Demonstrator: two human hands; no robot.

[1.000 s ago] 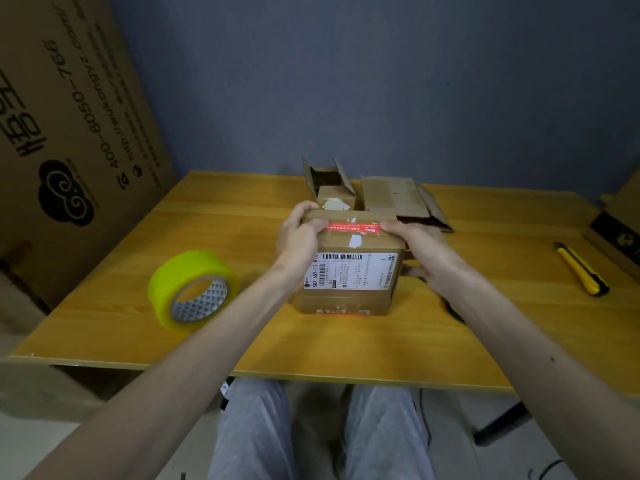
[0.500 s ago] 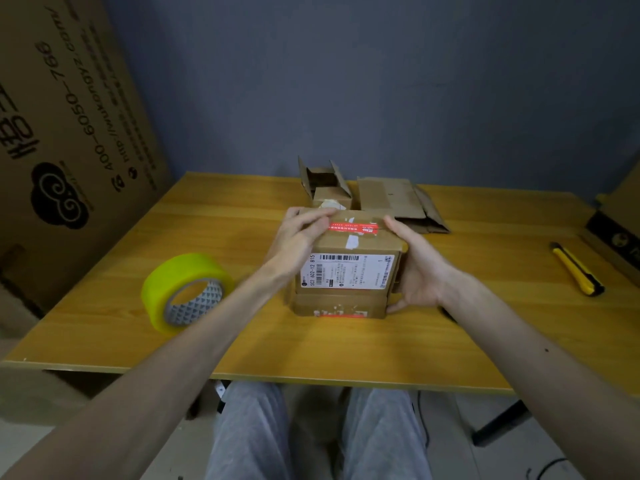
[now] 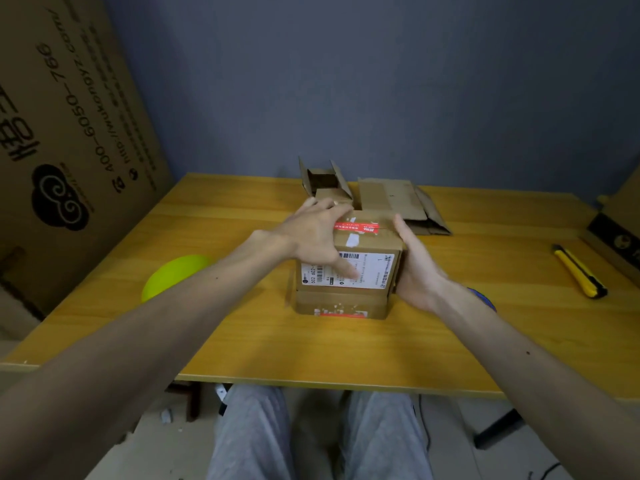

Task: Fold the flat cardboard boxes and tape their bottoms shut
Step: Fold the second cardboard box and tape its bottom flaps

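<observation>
A small brown cardboard box [image 3: 363, 271] with a white shipping label and a red tape strip stands in the middle of the wooden table [image 3: 311, 348]. My left hand [image 3: 311, 233] lies over its top left part, fingers spread across the flaps, thumb down on the label. My right hand [image 3: 415, 268] presses flat against its right side. A yellow tape roll [image 3: 169, 275] lies to the left, partly hidden by my left forearm. Behind the box stand a small open box [image 3: 323, 183] and a flattened box [image 3: 398, 202].
A yellow utility knife [image 3: 578, 271] lies at the right of the table. A large printed cardboard sheet [image 3: 62, 133] leans at the left. Another carton [image 3: 620, 220] sits at the right edge. A blue object [image 3: 483, 297] peeks from under my right forearm.
My left hand has slid further over the box top and down onto the label. My right hand has dropped from the top edge to the box's right side.
</observation>
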